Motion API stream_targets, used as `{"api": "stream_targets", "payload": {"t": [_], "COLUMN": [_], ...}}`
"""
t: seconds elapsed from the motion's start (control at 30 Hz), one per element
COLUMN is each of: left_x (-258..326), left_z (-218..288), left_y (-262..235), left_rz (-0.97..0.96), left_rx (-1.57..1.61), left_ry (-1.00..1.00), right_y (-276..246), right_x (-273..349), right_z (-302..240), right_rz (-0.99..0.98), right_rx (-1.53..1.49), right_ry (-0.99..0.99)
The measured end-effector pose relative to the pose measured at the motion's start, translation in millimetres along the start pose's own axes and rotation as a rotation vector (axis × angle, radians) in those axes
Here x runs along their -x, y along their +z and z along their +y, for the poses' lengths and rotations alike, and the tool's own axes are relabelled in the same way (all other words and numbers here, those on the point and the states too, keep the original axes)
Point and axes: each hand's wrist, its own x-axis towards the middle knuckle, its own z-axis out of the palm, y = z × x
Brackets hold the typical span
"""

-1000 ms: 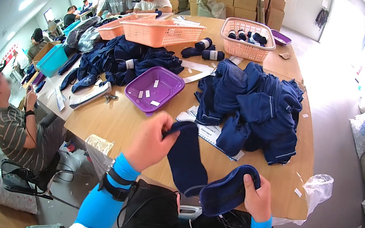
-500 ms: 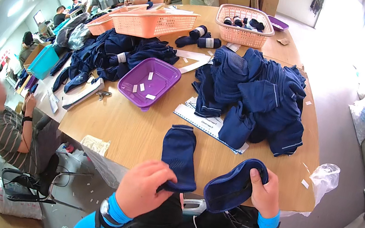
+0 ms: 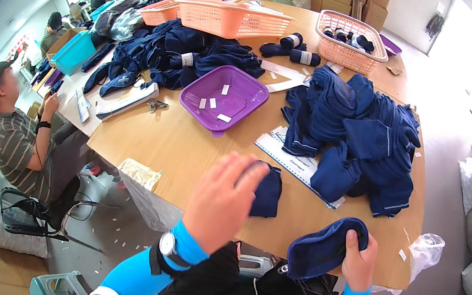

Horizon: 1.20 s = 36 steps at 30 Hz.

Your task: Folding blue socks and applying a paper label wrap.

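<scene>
My right hand point(image 3: 358, 261) grips a navy sock point(image 3: 318, 254) by one end, thumb on top, and holds it over the table's near edge. My left hand point(image 3: 224, 199) is stretched out over a second navy sock point(image 3: 267, 194) on the table, hiding its left side. The fingers of that hand are extended, and whether they touch the fabric is not clear. A large heap of navy socks point(image 3: 356, 128) lies beyond my right hand, partly over white printed cards point(image 3: 287, 160). Farther left, a purple basin point(image 3: 192, 108) holds several small white labels.
Another navy sock pile point(image 3: 171, 51) lies at the far left beside orange baskets point(image 3: 226, 21). A pink basket point(image 3: 350, 54) with banded sock rolls stands at the back. A metal clip tool point(image 3: 157, 106) rests on the table point(image 3: 182, 166). A co-worker point(image 3: 23, 135) sits at the left.
My left hand has moved up and away from me over the table sock, its fingers straightening; less of that sock shows. My right hand still holds its sock. The whole view has shifted.
</scene>
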Motion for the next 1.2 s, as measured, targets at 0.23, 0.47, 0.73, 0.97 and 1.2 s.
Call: {"api": "stream_targets", "payload": {"t": [0.23, 0.47, 0.73, 0.97, 1.2], "left_x": [37, 41, 65, 65, 1], "left_z": [1, -2, 0, -14, -8], "left_y": [17, 7, 10, -5, -12], "left_rz": [-0.215, -0.362, -0.22, -0.22, 0.037], "left_rx": [0.111, 0.155, 0.025, 0.211, 0.432], "left_ry": [0.049, 0.171, 0.201, 0.166, -0.224], "right_y": [1, 16, 50, 29, 39], "right_x": [-3, -16, -44, 38, 34], "right_z": [-3, -47, -77, -64, -36], "right_rz": [-0.051, -0.155, -0.248, -0.407, -0.375], "right_rx": [0.093, 0.249, 0.733, 0.798, 0.801], "right_ry": [0.017, -0.028, -0.421, -0.411, -0.474]}}
